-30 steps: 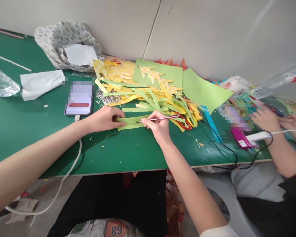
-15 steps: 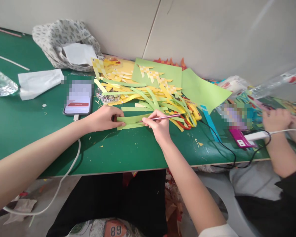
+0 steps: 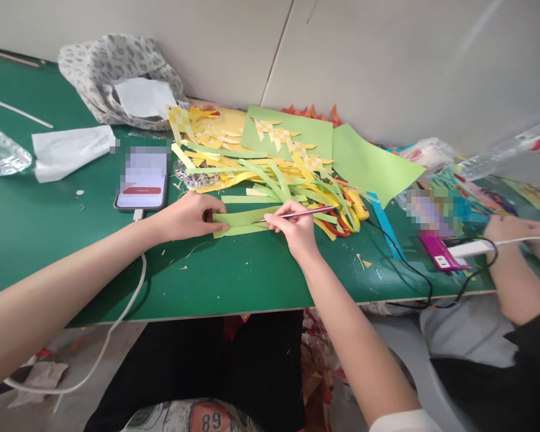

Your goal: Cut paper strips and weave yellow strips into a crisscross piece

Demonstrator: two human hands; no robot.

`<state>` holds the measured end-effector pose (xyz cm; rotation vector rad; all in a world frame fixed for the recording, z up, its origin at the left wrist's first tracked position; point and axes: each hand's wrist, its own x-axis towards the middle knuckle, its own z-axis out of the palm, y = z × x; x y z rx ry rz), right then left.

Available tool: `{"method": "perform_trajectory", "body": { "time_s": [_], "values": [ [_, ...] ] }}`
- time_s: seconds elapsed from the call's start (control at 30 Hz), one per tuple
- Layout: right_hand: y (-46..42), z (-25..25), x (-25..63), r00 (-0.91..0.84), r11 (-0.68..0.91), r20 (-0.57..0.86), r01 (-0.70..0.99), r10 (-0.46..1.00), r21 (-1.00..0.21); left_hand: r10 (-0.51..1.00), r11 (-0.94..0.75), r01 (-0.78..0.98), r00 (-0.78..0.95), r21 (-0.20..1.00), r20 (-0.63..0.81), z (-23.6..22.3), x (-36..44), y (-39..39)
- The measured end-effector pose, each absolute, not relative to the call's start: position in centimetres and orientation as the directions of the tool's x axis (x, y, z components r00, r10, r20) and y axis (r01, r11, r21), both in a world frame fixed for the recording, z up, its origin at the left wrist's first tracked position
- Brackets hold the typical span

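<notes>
My left hand (image 3: 188,215) is closed on the left end of a green paper strip (image 3: 242,218), pinched between thumb and fingers. The strip lies flat on the green tabletop, a little above the front edge. In my right hand (image 3: 299,233) is a slim pink pen-shaped tool (image 3: 314,210), gripped like a pencil and slanting back to the right. Its fine tip touches or hovers just over the strip; I cannot tell which. Right behind both hands lies a heap of cut green and yellow paper strips (image 3: 252,174).
A phone (image 3: 144,177) with a white cable (image 3: 130,300) stands left of my hands. Behind are a patterned cloth bag (image 3: 90,75), green paper sheets (image 3: 369,159) and woven yellow paper pieces (image 3: 276,133). To the right are a pink power strip (image 3: 432,249), black cord and another person's hands (image 3: 508,237).
My right hand has slid slightly right along the green paper strip with the pink tool. My left hand has stayed in place. The other person's hand has shifted a little.
</notes>
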<state>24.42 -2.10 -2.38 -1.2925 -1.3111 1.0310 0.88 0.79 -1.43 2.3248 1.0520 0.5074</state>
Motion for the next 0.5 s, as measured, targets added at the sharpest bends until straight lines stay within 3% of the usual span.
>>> {"method": "perform_trajectory", "body": {
  "time_s": [0.27, 0.5],
  "values": [
    [-2.16, -2.37, 24.31, 0.034, 0.082, 0.089, 0.168, 0.995, -0.982, 0.774, -0.550, 0.570, 0.622, 0.610, 0.117, -1.48, 0.84, 0.76],
    [-2.07, -2.68, 24.54, 0.133, 0.092, 0.112, 0.149, 0.985, -0.985, 0.774, -0.553, 0.562, 0.621, 0.615, 0.127, -1.40, 0.88, 0.69]
  ]
}}
